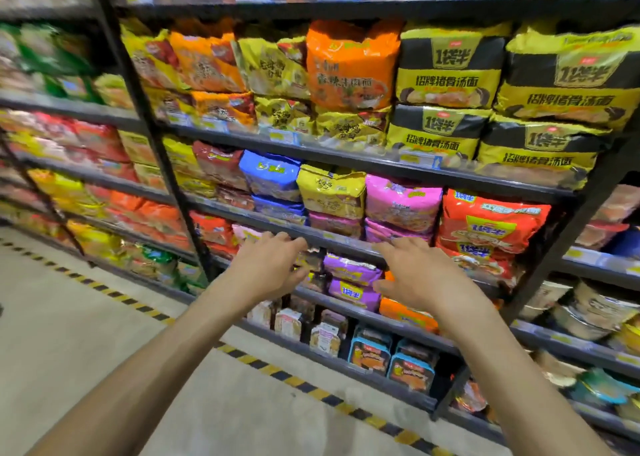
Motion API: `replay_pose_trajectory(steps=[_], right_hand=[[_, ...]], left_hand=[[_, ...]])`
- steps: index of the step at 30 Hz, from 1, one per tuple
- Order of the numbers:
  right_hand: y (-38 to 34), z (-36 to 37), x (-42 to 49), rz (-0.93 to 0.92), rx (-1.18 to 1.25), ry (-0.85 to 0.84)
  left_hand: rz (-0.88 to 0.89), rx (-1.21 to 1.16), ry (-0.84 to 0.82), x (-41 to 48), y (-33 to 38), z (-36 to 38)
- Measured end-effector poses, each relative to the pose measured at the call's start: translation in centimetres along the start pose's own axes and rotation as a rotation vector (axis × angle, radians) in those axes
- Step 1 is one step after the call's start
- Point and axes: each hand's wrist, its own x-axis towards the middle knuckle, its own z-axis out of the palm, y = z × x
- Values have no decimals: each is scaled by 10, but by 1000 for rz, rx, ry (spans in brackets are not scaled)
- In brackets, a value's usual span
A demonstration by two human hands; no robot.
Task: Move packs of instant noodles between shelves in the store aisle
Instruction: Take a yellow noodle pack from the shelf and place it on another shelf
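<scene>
Both my arms reach out toward a black shelf rack full of instant noodle packs. My left hand (pixel 268 268) and my right hand (pixel 419 274) hover with fingers spread and slightly bent, holding nothing. Between them, on a low shelf, lies a stack of two purple noodle packs (pixel 353 279), with an orange pack (pixel 405 312) to its right. Just above my hands sit pink packs (pixel 401 203), a yellow pack (pixel 330 189) and a blue pack (pixel 270 175). Neither hand touches a pack.
The shelf edge (pixel 339 244) runs right behind my fingertips. Red-orange packs (pixel 485 223) stand to the right, yellow-black packs (pixel 446 71) and an orange pack (pixel 349 64) higher up. Boxed noodles (pixel 391 358) fill the lowest shelf. A yellow-black floor stripe (pixel 298 383) borders the rack.
</scene>
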Motion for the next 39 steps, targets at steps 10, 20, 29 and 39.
replay_pose_trajectory(steps=[10, 20, 29, 39], right_hand=[[-122, -32, 25, -184, -32, 3], [-338, -61, 49, -421, -33, -2], [-524, -61, 66, -598, -51, 5], [-676, -63, 125, -776, -142, 83]], left_hand=[[-202, -43, 55, -79, -112, -11], [-361, -104, -31, -202, -287, 5], [-533, -47, -46, -300, -425, 31], [-735, -36, 33, -345, -558, 62]])
